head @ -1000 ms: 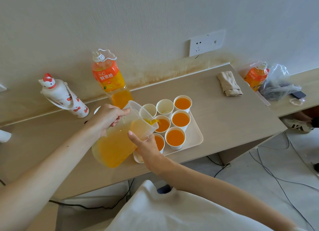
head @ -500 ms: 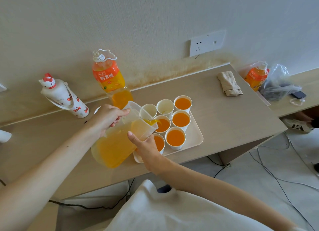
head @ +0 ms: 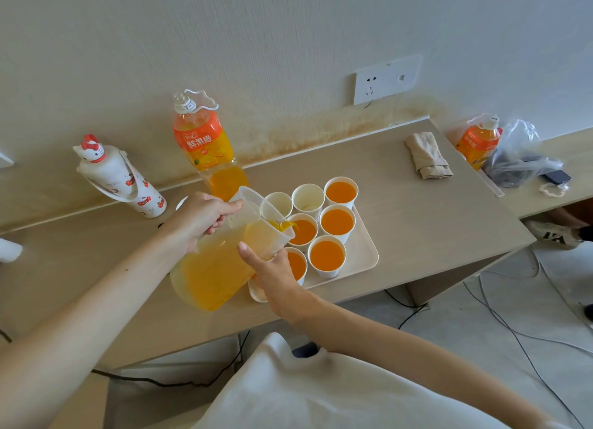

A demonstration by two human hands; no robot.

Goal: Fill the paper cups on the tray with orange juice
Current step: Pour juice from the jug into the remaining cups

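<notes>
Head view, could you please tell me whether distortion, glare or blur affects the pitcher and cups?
Head view: the wide-angle lens tilts the wall socket and slants the table. Head view: the light is soft and even, with no strong glare. The pitcher and paper cups look sharp.

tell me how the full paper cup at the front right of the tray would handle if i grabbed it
The cup is paper, so its wall would probably give under a firm squeeze. Juice sits near its rim, so it would likely slop if tilted or jerked. Filled, it should feel heavy for its size.
</notes>
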